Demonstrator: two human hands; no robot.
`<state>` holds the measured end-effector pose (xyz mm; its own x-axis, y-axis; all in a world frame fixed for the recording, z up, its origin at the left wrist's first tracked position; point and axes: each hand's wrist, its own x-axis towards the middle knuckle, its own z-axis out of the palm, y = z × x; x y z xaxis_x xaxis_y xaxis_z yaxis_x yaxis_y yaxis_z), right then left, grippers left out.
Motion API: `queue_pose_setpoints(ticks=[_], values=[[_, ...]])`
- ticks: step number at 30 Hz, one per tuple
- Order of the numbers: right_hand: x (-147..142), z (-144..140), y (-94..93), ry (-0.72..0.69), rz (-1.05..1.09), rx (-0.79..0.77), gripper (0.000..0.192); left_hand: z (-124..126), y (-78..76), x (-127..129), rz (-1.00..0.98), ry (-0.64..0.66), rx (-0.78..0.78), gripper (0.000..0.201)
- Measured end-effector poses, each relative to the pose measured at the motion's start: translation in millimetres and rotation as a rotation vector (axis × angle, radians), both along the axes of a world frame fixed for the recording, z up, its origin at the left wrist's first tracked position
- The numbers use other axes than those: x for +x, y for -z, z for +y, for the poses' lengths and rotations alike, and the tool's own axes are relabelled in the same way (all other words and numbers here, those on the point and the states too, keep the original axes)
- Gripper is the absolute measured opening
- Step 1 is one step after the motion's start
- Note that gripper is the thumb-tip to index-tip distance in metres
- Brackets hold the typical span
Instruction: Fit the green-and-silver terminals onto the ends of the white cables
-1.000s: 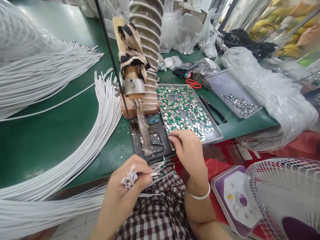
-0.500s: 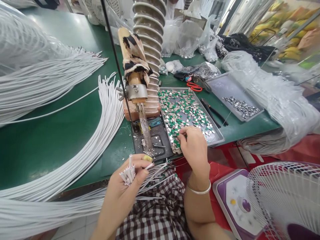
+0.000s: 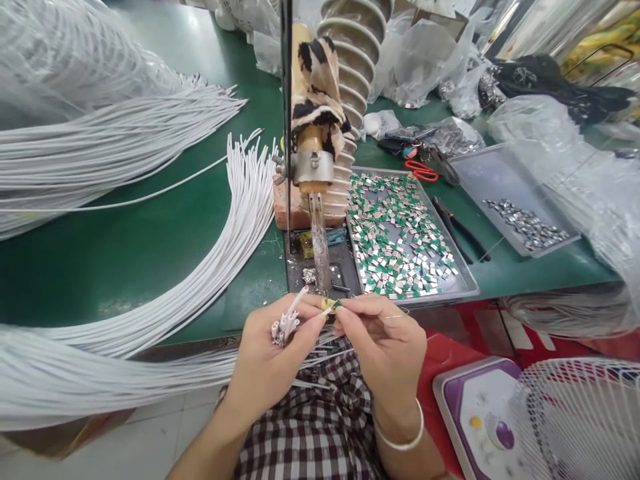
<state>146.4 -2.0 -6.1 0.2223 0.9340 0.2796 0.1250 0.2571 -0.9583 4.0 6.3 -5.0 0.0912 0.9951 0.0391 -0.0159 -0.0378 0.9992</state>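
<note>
Your fingers hid most of the small green piece (image 3: 337, 304) pinched in your right hand (image 3: 383, 337), so its join with the cable tip (image 3: 327, 311) could not be made out. That tip was gripped between your left hand's (image 3: 280, 353) thumb and finger, while a clutch of white cable ends (image 3: 286, 327) poked up from the same fist. Your two hands met at the fingertips, near the table's front edge. The lower end of the metal rod (image 3: 319, 247) was hard to see just beyond them; the ribbed hose (image 3: 355, 60) ran out at the top, and the fan (image 3: 580, 413) was cut off at the right.

The rod and its clamp (image 3: 314, 168) stood straight ahead of you, left of the tray (image 3: 465, 283) strewn with green-and-silver pieces. Pliers (image 3: 465, 237) lay between it and a second tray (image 3: 480, 173); white cables (image 3: 215, 280) swept across your left.

The green tabletop (image 3: 150, 260) looked glossy, with pale tiles (image 3: 150, 440) below.
</note>
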Motion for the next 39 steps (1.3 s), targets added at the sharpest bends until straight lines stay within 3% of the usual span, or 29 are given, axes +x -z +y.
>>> queue_pose_setpoints(ticks=[7, 12, 16, 19, 23, 27, 33, 39], values=[[-4.2, 1.1, 4.1, 0.021, -0.001, -0.035, 0.014, -0.2, -0.7, -1.0, 0.01, -0.034, 0.019, 0.021], [-6.3, -0.1, 4.7, 0.033, -0.023, 0.035, 0.012, -4.4, -2.4, -2.0, 0.005, -0.041, 0.005, 0.02], [-4.6, -3.4, 8.0, 0.014, -0.147, 0.088, 0.027, -5.7, -5.7, -3.2, 0.023, -0.06, 0.015, 0.02], [-4.3, -3.5, 9.8, 0.056, -0.093, 0.112, 0.033, -3.9, -8.0, -3.8, 0.022, -0.061, 0.012, 0.02], [-2.5, 0.2, 5.3, 0.113, -0.188, 0.275, 0.02, -2.2, -10.0, -4.9, 0.032, -0.067, 0.003, 0.018], [0.2, 2.0, -4.1, 0.129, -0.431, 0.41, 0.023, -1.8, -11.4, -5.7, 0.03, -0.096, -0.028, 0.019], [-2.6, 0.9, -9.7, 0.157, -0.504, 0.428, 0.026, 0.2, -14.9, -4.6, 0.023, -0.108, -0.01, 0.017], [0.3, -4.8, -8.6, 0.086, -0.421, 0.405, 0.026, -4.1, -14.3, -7.3, 0.016, -0.076, -0.003, 0.017]])
